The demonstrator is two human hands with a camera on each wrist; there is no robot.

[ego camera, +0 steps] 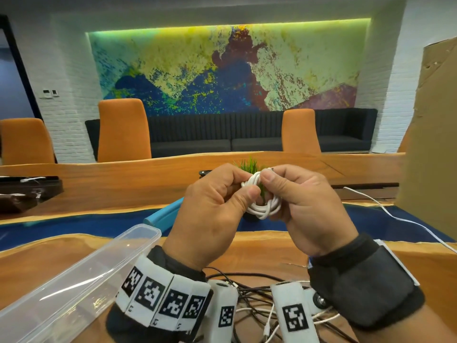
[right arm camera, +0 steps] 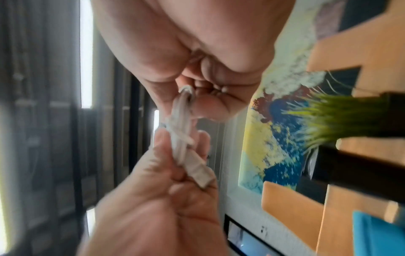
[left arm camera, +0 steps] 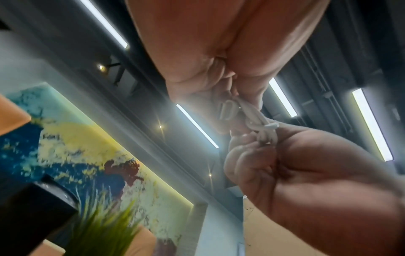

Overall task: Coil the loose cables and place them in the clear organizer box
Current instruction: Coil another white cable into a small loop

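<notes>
White cable [ego camera: 262,194], wound into a small tight coil, is held up in the air between both hands, above the middle of the wooden table [ego camera: 272,253]. The left hand [ego camera: 212,214] pinches the coil's 9 o'clock side between curled fingers and thumb; the right hand [ego camera: 306,209] grips its 3 o'clock side, the thumb pressed on the top turns. In the left wrist view the white strands [left arm camera: 263,128] cross between the two sets of fingertips. In the right wrist view a flat white connector [right arm camera: 201,175] lies against the left hand's fingers.

At 7 o'clock from the coil the clear organizer box [ego camera: 74,280] lies open on the table, touching nothing else that shows. At 6 o'clock, under the wrists, a tangle of black and white loose cables [ego camera: 254,298] lies on the wood. Just behind the coil stands a small green plant [ego camera: 249,164]. A further white lead [ego camera: 395,216] runs off toward 3 o'clock. A blue tube [ego camera: 163,214] lies at 9 o'clock.
</notes>
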